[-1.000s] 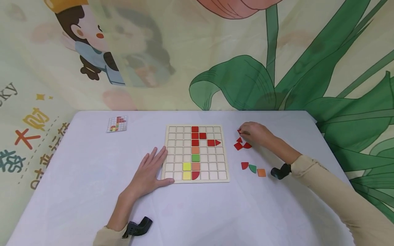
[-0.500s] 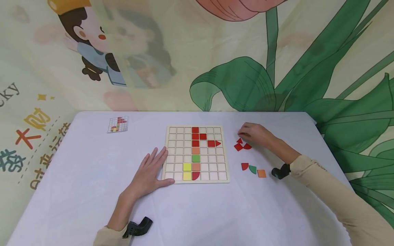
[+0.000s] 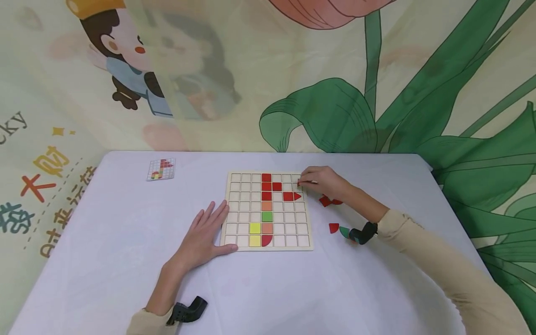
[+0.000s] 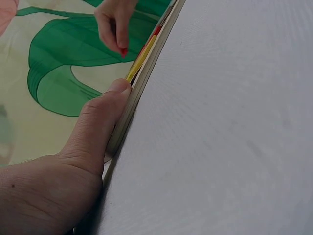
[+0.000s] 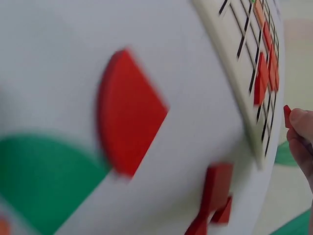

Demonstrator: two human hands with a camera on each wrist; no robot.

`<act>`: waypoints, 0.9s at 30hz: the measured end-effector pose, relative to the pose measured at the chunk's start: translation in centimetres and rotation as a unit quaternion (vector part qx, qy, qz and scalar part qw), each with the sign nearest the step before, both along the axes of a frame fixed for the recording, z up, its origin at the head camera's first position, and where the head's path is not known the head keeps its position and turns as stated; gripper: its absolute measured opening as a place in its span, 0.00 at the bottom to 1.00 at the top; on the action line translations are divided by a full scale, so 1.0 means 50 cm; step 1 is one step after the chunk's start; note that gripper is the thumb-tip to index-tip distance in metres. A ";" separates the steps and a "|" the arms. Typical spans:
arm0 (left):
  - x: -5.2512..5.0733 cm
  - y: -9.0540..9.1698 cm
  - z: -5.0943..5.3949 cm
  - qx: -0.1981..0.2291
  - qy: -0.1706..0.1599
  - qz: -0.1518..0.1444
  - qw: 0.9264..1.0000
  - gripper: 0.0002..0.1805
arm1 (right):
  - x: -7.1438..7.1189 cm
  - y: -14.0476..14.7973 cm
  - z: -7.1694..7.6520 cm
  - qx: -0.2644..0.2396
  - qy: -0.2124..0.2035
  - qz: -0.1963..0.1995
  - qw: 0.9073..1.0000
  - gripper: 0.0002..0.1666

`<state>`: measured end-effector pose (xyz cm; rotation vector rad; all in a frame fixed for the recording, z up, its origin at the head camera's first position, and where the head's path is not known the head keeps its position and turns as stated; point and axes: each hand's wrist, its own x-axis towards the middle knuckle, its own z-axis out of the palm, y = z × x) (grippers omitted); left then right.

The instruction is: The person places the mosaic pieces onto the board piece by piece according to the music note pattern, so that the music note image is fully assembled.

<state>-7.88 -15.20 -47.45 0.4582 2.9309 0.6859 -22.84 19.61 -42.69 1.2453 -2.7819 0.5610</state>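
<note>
My left hand (image 3: 201, 242) lies with straight fingers along the left edge of a wooden grid board (image 3: 290, 217), its thumb on the near corner. Over the board's far right corner, my right hand (image 3: 324, 181) pinches a small red tile (image 5: 287, 116), whose exact shape is unclear. A column of red, orange and green square tiles (image 3: 266, 217) fills the board's middle, ending in a red quarter-circle tile (image 3: 266, 240). Yellow square tiles (image 3: 255, 228) sit left of it. A red square and a red triangle tile (image 3: 297, 196) stand on the right.
Right of the board lie a loose red square tile (image 3: 324, 201), a red quarter-circle (image 3: 333, 228) and a green one (image 3: 344, 231). The right wrist camera (image 3: 363, 233) partly covers the loose tiles. A printed pattern card (image 3: 161, 169) lies at the back left.
My right hand has moved left with the small red tile, from the loose tiles to the board's far right corner. The left hand stays in place.
</note>
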 end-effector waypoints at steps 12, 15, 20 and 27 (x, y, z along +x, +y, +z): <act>0.000 0.000 0.001 -0.004 0.003 0.001 1.000 0.58 | -0.010 -0.081 -0.003 0.060 -0.075 0.041 0.995 0.09; -0.001 0.001 0.000 -0.002 0.004 0.000 1.000 0.58 | -0.009 -0.081 -0.002 0.072 -0.063 0.046 0.994 0.09; -0.003 0.002 -0.001 0.001 0.001 -0.003 1.000 0.58 | -0.008 -0.084 -0.004 0.078 -0.042 0.042 0.995 0.08; -0.002 0.000 0.000 0.005 -0.002 0.001 1.000 0.58 | 0.008 -0.087 -0.020 0.077 -0.030 0.001 0.997 0.06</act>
